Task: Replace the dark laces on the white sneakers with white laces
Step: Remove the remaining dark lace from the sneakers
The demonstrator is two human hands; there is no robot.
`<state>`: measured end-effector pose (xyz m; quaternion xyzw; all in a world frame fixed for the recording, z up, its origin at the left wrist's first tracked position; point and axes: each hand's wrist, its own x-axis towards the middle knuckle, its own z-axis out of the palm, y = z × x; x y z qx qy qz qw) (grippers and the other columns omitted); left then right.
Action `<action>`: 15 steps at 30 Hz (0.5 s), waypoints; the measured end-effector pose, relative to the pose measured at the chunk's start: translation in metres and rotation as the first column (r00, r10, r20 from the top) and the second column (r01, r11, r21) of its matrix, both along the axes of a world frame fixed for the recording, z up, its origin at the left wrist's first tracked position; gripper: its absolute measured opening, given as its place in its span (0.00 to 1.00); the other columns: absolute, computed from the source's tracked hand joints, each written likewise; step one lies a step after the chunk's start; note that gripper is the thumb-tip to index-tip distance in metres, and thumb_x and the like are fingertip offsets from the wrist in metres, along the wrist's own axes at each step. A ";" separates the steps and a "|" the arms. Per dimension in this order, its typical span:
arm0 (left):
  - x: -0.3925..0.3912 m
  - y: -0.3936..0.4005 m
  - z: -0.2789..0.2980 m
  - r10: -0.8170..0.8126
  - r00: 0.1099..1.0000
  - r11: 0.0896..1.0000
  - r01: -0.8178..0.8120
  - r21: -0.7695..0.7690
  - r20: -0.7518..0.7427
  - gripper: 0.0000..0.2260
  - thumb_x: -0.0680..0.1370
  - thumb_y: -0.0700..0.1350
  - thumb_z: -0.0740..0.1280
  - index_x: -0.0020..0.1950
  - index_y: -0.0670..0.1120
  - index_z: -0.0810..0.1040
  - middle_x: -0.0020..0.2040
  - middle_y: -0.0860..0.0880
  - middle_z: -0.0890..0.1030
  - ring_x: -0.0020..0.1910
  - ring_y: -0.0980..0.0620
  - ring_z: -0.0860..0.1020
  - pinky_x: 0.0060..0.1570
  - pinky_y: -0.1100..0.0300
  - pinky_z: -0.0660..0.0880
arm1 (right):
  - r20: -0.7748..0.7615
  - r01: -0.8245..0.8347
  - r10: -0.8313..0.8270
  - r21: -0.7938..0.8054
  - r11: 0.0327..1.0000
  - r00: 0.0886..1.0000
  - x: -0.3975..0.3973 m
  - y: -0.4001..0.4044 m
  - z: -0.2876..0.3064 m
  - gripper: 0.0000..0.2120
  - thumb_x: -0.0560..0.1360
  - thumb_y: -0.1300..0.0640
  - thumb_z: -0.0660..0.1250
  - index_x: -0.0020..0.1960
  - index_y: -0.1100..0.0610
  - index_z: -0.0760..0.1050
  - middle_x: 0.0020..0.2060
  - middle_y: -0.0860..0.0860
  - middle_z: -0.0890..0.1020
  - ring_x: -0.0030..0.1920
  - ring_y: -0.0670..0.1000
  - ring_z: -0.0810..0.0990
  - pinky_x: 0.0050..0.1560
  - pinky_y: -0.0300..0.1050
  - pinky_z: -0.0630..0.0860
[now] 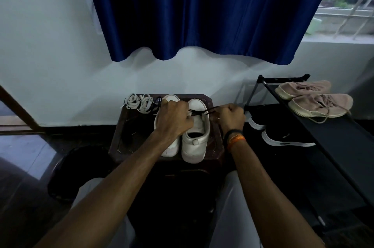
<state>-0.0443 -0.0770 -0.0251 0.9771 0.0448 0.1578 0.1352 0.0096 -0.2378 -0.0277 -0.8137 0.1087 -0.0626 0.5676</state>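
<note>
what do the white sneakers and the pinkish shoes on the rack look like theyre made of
White sneakers: smooth, faintly glossy uppers, likely leather or a synthetic imitation; they show no weave. Pinkish shoes: matte, soft-looking uppers, probably knit fabric or suede, with pale rubbery soles.

Smooth, matt white leather-look sneakers (pixel 195 136) sit on a dark, faintly glossy bench (pixel 119 136) beside flat woven white laces (pixel 138 103). A thin dark lace (pixel 199 112) looks cord-like. Behind hangs a satin-sheen blue curtain (pixel 202 11) against a matt painted wall (pixel 50 55). Knit-cloth pink sneakers (pixel 315 100) rest on a matt black shoe rack (pixel 334 136); the floor (pixel 18 156) is polished.
</note>
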 end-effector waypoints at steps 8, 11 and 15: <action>-0.001 -0.003 0.001 0.025 1.000 1.000 -0.025 -0.009 -0.012 0.09 0.71 0.49 0.68 0.33 0.49 0.72 0.32 0.47 0.80 0.37 0.42 0.79 0.55 0.48 0.71 | 0.151 -0.453 0.480 -0.180 0.873 0.864 -0.006 0.002 0.009 0.15 0.70 0.62 0.66 0.53 0.53 0.84 0.46 0.47 0.86 0.46 0.43 0.81 0.48 0.34 0.76; -0.002 -0.004 0.003 0.029 0.999 0.999 -0.029 -0.015 -0.016 0.10 0.72 0.46 0.68 0.33 0.49 0.70 0.32 0.44 0.80 0.38 0.40 0.78 0.54 0.48 0.70 | 0.143 -0.517 0.676 -0.537 0.667 0.723 -0.002 0.009 0.006 0.12 0.69 0.59 0.72 0.51 0.52 0.86 0.48 0.49 0.86 0.53 0.50 0.82 0.53 0.43 0.78; -0.005 -0.004 0.005 0.025 1.000 0.999 -0.025 -0.034 -0.009 0.13 0.72 0.45 0.69 0.32 0.48 0.67 0.30 0.45 0.77 0.35 0.41 0.76 0.55 0.47 0.71 | 0.040 -0.356 0.699 -0.839 0.412 0.714 0.002 0.013 -0.003 0.12 0.72 0.55 0.73 0.53 0.45 0.86 0.57 0.52 0.82 0.59 0.56 0.76 0.52 0.47 0.75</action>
